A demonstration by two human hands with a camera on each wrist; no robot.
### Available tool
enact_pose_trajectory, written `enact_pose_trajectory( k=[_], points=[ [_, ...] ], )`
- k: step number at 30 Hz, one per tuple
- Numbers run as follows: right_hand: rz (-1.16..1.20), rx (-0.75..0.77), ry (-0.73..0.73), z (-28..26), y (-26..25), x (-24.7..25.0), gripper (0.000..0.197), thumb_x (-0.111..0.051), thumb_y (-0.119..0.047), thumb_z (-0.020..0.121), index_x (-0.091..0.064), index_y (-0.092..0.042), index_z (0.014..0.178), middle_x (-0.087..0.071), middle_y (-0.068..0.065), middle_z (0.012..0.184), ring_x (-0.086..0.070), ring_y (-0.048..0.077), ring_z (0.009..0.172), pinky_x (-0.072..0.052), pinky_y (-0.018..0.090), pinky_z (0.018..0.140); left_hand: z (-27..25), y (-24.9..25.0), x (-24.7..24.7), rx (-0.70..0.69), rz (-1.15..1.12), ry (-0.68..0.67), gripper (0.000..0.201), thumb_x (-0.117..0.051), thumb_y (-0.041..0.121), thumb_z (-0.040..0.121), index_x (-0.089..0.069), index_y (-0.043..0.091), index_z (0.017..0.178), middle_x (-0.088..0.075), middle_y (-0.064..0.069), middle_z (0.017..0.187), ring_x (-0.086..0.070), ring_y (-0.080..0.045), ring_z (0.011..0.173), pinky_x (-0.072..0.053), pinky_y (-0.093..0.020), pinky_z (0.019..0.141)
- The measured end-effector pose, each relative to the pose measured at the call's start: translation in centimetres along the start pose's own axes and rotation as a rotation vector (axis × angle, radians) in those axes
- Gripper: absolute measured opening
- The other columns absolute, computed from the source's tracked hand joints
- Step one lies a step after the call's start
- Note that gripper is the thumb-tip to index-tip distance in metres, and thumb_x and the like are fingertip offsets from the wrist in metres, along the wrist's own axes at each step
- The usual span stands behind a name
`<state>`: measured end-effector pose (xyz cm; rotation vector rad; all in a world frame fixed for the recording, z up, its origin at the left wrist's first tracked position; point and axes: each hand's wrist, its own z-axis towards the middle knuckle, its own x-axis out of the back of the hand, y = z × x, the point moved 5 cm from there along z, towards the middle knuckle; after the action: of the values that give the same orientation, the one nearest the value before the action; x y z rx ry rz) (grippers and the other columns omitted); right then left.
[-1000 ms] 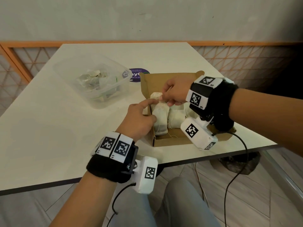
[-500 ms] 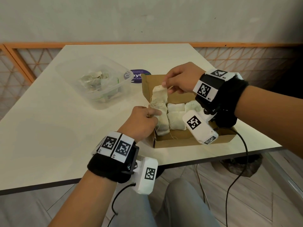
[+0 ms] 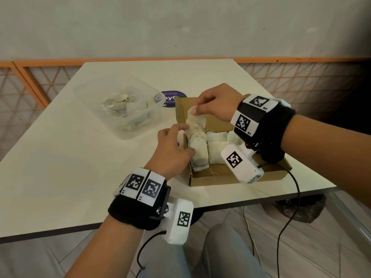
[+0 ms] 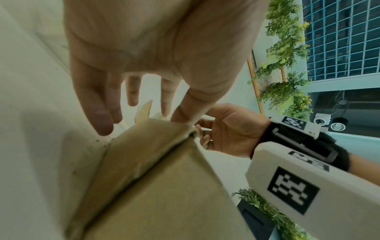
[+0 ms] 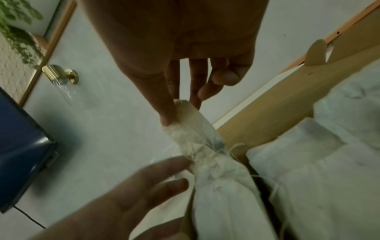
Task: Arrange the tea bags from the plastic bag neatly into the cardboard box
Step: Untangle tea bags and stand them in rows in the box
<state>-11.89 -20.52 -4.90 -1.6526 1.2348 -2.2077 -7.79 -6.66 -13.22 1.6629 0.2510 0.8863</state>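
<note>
A white counter carries all items. On its far left part stands a clear plastic container holding a crumpled plastic bag with pale tea bags inside. A round purple sticker lies on the counter between the container and the cardboard box. The box sits open at the near right of the counter, close to the near edge. Inside it, tea bags lie side by side in rows; those at the right are partly hidden by the right wrist device. The right hand is over the far left corner of the box, its thumb and forefinger pinched on the upper end of one tea bag, which stands tilted above the left row; its remaining fingers are loosely curled and hold nothing. The left hand is at the left wall of the box, fingers relaxed and slightly apart, with fingertips touching the lower part of the raised tea bag and the thumb resting against the left row. Loose strings trail from the tea bags onto the box floor.
</note>
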Motion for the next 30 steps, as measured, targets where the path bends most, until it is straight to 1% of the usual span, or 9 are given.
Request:
enact_pose_trajectory(
  k=[5, 8, 10, 14, 18, 22, 24, 28, 30],
  points=[
    [0.151, 0.032, 0.032, 0.1, -0.4, 0.8, 0.005, -0.071, -0.022, 0.079, -0.069, -0.019, 0.082, -0.061, -0.008, 0.075, -0.054, 0.003, 0.072, -0.041, 0.014, 0.066, 0.4, 0.3, -0.2, 0.018, 0.154, -0.055, 0.047, -0.054, 0.025, 0.094, -0.043, 0.028, 0.139, -0.018, 0.0, 0.149, -0.038, -0.02, 0.128, -0.027, -0.02, 0.1],
    [0.155, 0.022, 0.017, 0.3, 0.2, 0.3, 0.012, -0.067, -0.02, 0.082, -0.062, -0.023, 0.072, -0.063, -0.002, 0.078, -0.057, 0.012, 0.077, -0.048, 0.027, 0.073, 0.6, 0.5, 0.1, 0.005, 0.135, 0.013, 0.037, -0.057, 0.026, 0.092, -0.052, 0.031, 0.129, -0.024, -0.001, 0.144, -0.038, -0.02, 0.129, -0.027, -0.023, 0.104],
    [0.147, 0.009, 0.015, 0.4, 0.7, -0.1, 0.009, -0.066, -0.02, 0.083, -0.062, -0.02, 0.075, -0.066, 0.007, 0.088, -0.058, 0.018, 0.083, -0.051, 0.035, 0.08, 0.8, 0.8, 1.0, -0.039, 0.029, 0.157, 0.025, -0.061, 0.023, 0.089, -0.058, 0.031, 0.112, -0.034, 0.0, 0.13, -0.046, -0.019, 0.119, -0.035, -0.027, 0.104],
    [0.176, 0.013, -0.021, 0.7, 1.3, -0.4, 0.012, -0.068, -0.018, 0.082, -0.061, -0.022, 0.074, -0.063, 0.007, 0.087, -0.056, 0.018, 0.081, -0.049, 0.033, 0.079, 1.8, 1.9, 2.7, -0.136, -0.04, 0.331, 0.016, -0.061, 0.013, 0.088, -0.057, 0.022, 0.1, -0.055, 0.001, 0.116, -0.054, -0.008, 0.073, -0.042, -0.023, 0.076],
    [0.181, 0.014, -0.005, 1.1, 1.5, -0.3, 0.016, -0.071, -0.011, 0.078, -0.062, -0.023, 0.072, -0.062, 0.003, 0.074, -0.055, 0.015, 0.072, -0.047, 0.031, 0.075, 3.4, 2.5, 2.6, -0.117, -0.07, 0.237, 0.023, -0.065, 0.006, 0.083, -0.055, 0.02, 0.099, -0.063, 0.005, 0.097, -0.057, -0.016, 0.08, -0.047, -0.03, 0.084],
    [0.246, 0.035, 0.075, 1.4, 1.1, 0.6, 0.012, -0.066, -0.003, 0.079, -0.065, -0.015, 0.078, -0.059, -0.003, 0.066, -0.053, 0.0, 0.057, -0.041, 0.01, 0.055, 4.5, 2.6, 2.0, -0.081, -0.111, 0.079, 0.018, -0.065, 0.004, 0.084, -0.06, 0.011, 0.1, -0.07, -0.012, 0.095, -0.061, -0.02, 0.066, -0.054, -0.031, 0.068],
    [0.263, 0.036, 0.082, 1.5, 1.1, 0.9, 0.012, -0.065, -0.001, 0.08, -0.066, -0.013, 0.084, -0.059, -0.003, 0.067, -0.053, -0.003, 0.053, -0.038, 0.005, 0.049, 4.9, 2.5, 1.7, -0.07, -0.077, 0.036, 0.015, -0.065, 0.006, 0.086, -0.065, 0.006, 0.101, -0.071, -0.014, 0.091, -0.061, -0.019, 0.062, -0.054, -0.03, 0.069],
    [0.341, 0.03, 0.124, 1.8, 1.0, 1.7, 0.013, -0.065, -0.002, 0.081, -0.066, -0.015, 0.078, -0.063, -0.002, 0.074, -0.057, 0.007, 0.069, -0.046, 0.011, 0.062, 5.6, 2.1, 1.7, -0.033, -0.019, 0.012, 0.019, -0.065, 0.003, 0.085, -0.066, -0.002, 0.104, -0.065, -0.006, 0.073, -0.056, -0.005, 0.046, -0.051, -0.017, 0.058],
    [0.381, 0.046, 0.135, 1.9, 0.9, 2.0, 0.021, -0.065, -0.001, 0.08, -0.065, -0.02, 0.073, -0.065, 0.004, 0.079, -0.061, 0.015, 0.078, -0.051, 0.025, 0.074, 5.8, 2.2, 2.0, -0.041, 0.002, 0.018, 0.03, -0.067, 0.001, 0.083, -0.063, 0.0, 0.112, -0.065, -0.003, 0.08, -0.058, -0.01, 0.056, -0.051, -0.019, 0.06]
  ],
)
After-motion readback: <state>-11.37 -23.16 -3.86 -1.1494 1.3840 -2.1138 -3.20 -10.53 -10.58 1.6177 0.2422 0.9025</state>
